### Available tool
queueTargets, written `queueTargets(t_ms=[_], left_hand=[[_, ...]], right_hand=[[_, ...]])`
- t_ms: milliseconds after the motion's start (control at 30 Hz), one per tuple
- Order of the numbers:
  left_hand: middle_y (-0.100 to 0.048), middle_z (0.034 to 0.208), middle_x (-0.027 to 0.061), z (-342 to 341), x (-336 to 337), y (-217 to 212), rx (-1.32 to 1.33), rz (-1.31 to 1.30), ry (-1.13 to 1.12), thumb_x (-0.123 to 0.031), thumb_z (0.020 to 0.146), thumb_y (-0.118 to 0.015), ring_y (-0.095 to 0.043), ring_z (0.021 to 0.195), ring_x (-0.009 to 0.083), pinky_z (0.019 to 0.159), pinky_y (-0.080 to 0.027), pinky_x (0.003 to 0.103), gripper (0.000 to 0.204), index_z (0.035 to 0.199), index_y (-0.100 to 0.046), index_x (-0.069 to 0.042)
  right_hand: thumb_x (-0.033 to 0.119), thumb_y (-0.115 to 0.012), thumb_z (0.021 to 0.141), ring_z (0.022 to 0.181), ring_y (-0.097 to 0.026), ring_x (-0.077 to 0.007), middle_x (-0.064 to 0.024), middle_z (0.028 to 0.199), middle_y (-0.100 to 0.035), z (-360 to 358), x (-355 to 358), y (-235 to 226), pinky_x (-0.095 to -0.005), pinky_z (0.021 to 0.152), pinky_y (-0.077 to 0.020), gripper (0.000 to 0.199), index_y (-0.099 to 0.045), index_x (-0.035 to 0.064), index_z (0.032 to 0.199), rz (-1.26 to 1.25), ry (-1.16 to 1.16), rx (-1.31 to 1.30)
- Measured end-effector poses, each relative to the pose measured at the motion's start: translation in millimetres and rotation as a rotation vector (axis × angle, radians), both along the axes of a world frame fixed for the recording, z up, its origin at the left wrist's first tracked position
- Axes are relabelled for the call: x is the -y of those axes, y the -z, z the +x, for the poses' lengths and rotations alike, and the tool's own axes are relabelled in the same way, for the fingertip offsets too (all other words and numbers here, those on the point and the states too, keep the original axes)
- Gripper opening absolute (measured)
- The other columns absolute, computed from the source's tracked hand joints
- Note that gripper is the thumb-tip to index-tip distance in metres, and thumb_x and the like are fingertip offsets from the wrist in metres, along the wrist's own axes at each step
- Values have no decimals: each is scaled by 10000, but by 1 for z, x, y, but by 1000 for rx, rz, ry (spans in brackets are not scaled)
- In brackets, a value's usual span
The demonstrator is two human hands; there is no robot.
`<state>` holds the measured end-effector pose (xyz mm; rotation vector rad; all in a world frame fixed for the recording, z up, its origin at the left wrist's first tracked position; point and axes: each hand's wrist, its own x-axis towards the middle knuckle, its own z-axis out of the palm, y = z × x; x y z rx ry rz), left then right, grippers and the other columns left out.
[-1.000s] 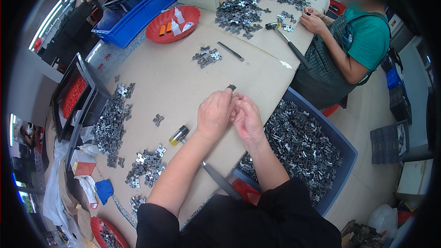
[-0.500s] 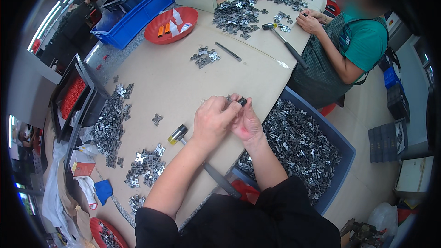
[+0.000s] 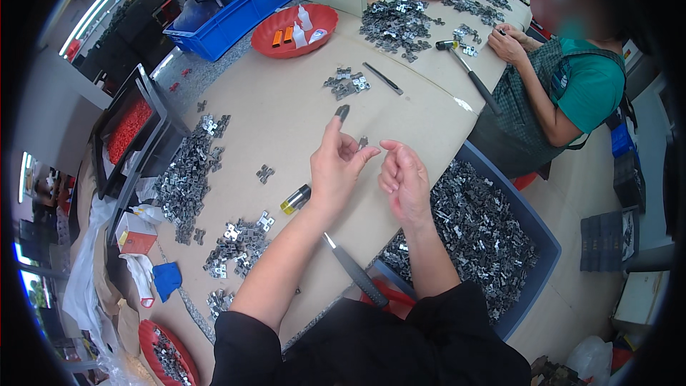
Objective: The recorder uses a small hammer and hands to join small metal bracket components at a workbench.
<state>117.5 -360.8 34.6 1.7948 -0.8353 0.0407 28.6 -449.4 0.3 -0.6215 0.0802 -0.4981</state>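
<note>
Over the table, my left hand (image 3: 334,164) pinches a small grey metal piece (image 3: 363,142) between its thumb and fingers. Its index finger is raised and wears a black finger cover (image 3: 343,111). Close by on the right, my right hand (image 3: 409,184) is apart from that piece, one finger stretched toward it and the others loosely curled. Nothing shows in its grasp. Under my left forearm lies a hammer with a yellow-and-black head (image 3: 296,200) and dark handle (image 3: 355,271); the forearm hides its middle. A single metal piece (image 3: 265,174) rests left of my hands.
Piles of metal pieces (image 3: 187,189) lie on the table (image 3: 300,111). A grey-blue bin (image 3: 547,243) of pieces stands right. Farther off are a dark metal tool (image 3: 383,78) and a red tray (image 3: 264,39) with bottles. A person (image 3: 572,100) works at the right with another hammer (image 3: 468,71).
My hands have moved apart, with my left index finger now raised. The metal piece shows in my left hand. The whole view has shifted slightly, moving the surroundings rightward.
</note>
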Motion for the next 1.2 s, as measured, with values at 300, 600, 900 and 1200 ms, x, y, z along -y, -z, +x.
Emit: queueTargets(t_ms=[300, 600, 900, 1200], left_hand=[[-557, 938, 101, -7, -1, 8, 40, -38, 283, -57, 669, -679, -512, 711, 121, 611, -431, 242, 508, 1129, -462, -46], [-341, 1321, 121, -3, -7, -4, 537, 352, 273, -32, 580, -553, -408, 1020, 323, 862, -355, 388, 259, 801, -659, -114], [-385, 1302, 95, -3, -1, -1, 440, 379, 329, -6, 575, -510, -384, 1027, 346, 897, -324, 401, 245, 757, -659, -75], [-418, 1271, 130, 1, -2, 5, 460, 350, 340, -1, 570, -513, -380, 1013, 352, 903, -320, 394, 174, 695, -630, -36]], right_hand=[[107, -488, 850, 701, -499, -79, -26, 814, -532, 8, -7, -14, -211, 620, -448, 247, -484, -9, 1068, -282, 83, -189], [1, -524, 713, 583, -469, -147, -52, 714, -473, -3, 12, 4, -273, 502, -399, 281, -579, 66, 980, -1148, 802, -398], [-6, -543, 613, 582, -454, -189, -51, 661, -414, 0, 5, 2, -298, 493, -389, 437, -622, 159, 1010, -1503, 844, -404], [46, -565, 624, 632, -482, -221, -68, 704, -431, -1, 3, 3, -329, 508, -418, 402, -608, 157, 1007, -1576, 830, -413]])
